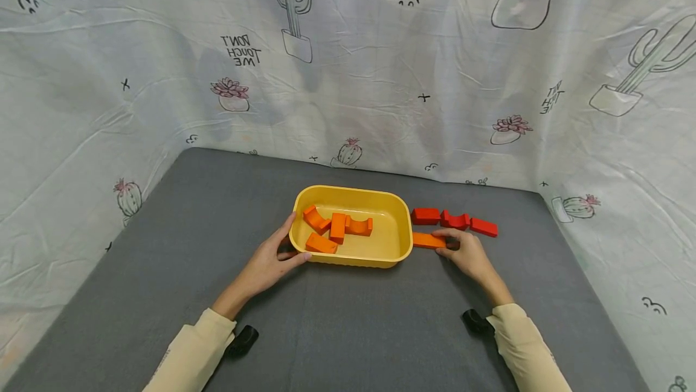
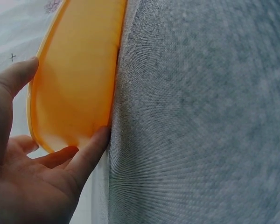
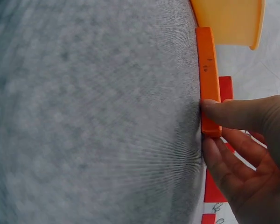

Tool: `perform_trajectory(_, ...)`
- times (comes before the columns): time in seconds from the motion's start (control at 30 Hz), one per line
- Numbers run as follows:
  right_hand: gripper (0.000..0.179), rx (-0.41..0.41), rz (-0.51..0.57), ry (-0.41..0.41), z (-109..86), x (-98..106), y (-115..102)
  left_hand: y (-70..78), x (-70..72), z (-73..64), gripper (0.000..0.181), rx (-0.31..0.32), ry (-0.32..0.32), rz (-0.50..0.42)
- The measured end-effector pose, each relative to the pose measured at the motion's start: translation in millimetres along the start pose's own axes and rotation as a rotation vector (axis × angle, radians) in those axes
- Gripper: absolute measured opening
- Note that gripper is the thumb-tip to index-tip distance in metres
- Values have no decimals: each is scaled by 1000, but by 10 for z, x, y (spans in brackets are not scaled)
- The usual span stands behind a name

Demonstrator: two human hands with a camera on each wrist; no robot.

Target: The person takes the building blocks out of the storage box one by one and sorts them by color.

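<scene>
A yellow plastic tub (image 1: pixel 380 199) stands on the grey table. Several orange blocks lie inside its left half: a curved one (image 1: pixel 314 218), an upright-looking one (image 1: pixel 337 228), a notched one (image 1: pixel 359 226) and a rectangular one (image 1: pixel 321 243). My left hand (image 1: pixel 272 259) holds the tub's near left corner, thumb at the near side and fingers around the left end. To the right of the tub, my right hand (image 1: pixel 466 253) pinches the right end of a long flat orange block (image 1: pixel 426 240), which lies on the table in the right wrist view.
Behind the long block, a red block (image 1: pixel 426 216), a notched red block (image 1: pixel 454 220) and another red block (image 1: pixel 483 227) lie in a row. White cloth (image 1: pixel 370 78) printed with cacti hangs around the grey tabletop (image 1: pixel 353 331).
</scene>
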State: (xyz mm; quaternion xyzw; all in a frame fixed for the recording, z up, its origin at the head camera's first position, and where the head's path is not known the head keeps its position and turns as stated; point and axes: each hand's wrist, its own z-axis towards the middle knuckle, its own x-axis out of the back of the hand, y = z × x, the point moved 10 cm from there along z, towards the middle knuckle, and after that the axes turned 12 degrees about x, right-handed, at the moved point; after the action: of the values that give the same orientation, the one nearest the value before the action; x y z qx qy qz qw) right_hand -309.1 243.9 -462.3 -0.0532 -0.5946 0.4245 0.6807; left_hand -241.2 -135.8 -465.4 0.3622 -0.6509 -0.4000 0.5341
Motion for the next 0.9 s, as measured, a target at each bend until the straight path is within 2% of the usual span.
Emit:
perform_trajectory(0.23,32,54,-36,66,-6,86,-169,-3,1,26,96,10,1,1)
perform_trajectory(0.5,31,98,-1,110,6,124,-438,-74,-13,28,95,23,3,2)
perform_trajectory(0.7,30,143,60,111,37,117,-685,-82,-3,10,95,24,8,-5)
perform_trajectory(0.9,32,160,45,114,41,96,-904,-44,5,5,95,17,-2,-12)
